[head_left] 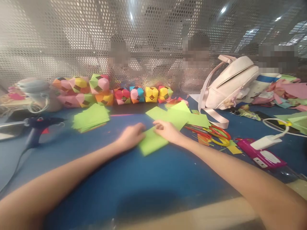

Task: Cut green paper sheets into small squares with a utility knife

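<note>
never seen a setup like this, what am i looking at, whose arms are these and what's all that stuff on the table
There's no machine here: these are a person's own bare arms. The single picture comes from a camera worn on that person's head, looking forward and down.

The left hand and right hand are both at a light green sheet; blur hides how firmly either grips it.

On the blue tabletop, a stack of green sheets and a glue gun lie to the left. To the right are scissors with red and yellow handles, and a pale backpack. Colourful folded-paper shapes line the back, before a perforated screen.
</note>
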### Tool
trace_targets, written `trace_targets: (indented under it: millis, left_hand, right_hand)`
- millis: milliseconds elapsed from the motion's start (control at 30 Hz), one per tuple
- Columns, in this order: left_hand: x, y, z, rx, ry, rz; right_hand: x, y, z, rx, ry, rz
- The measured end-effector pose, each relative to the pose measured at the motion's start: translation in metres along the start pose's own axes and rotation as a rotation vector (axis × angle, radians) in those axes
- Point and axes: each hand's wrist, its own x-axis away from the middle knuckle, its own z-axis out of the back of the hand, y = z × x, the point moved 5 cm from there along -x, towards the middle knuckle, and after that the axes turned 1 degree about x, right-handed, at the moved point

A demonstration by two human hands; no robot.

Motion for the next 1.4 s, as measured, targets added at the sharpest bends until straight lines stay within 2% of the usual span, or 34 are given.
trace_targets:
  millis: [67, 133, 200, 300, 433, 667, 933, 1100, 1400]
  left_hand:
    - [0.001, -0.001, -0.001, -0.003, 0.016, -0.036]
    - [0.001, -0.002, -0.002, -0.002, 0.020, -0.064]
    - [0.001, -0.002, -0.002, 0.002, 0.024, -0.084]
    - [0.002, -0.002, -0.002, 0.001, 0.034, -0.109]
    - [0.002, 0.001, -0.002, 0.002, 0.009, -0.160]
    - [0.003, 0.005, -0.003, 0.020, 0.020, -0.285]
    - [0.002, 0.004, -0.003, 0.009, 0.002, -0.234]
    - [0.002, 0.005, -0.001, 0.019, -0.004, -0.216]
    - [0.003, 0.005, -0.001, 0.037, 0.004, -0.211]
  right_hand:
    - [0.003, -0.012, 0.006, 0.093, 0.089, 0.201]
    - [0.012, -0.031, 0.008, 0.203, 0.115, 0.501]
    - [0.024, -0.046, 0.003, 0.295, 0.036, 0.741]
    - [0.037, -0.055, -0.006, 0.388, -0.120, 0.904]
    - [0.042, -0.056, -0.009, 0.414, -0.162, 0.921]
    - [0.053, -0.070, 0.003, 0.350, -0.145, 0.956]
    - [0.074, -0.061, -0.004, 0.449, -0.151, 0.913]
    - [0.077, -0.058, -0.003, 0.453, -0.170, 0.927]
    - [0.082, -0.059, -0.004, 0.626, -0.161, 0.986]
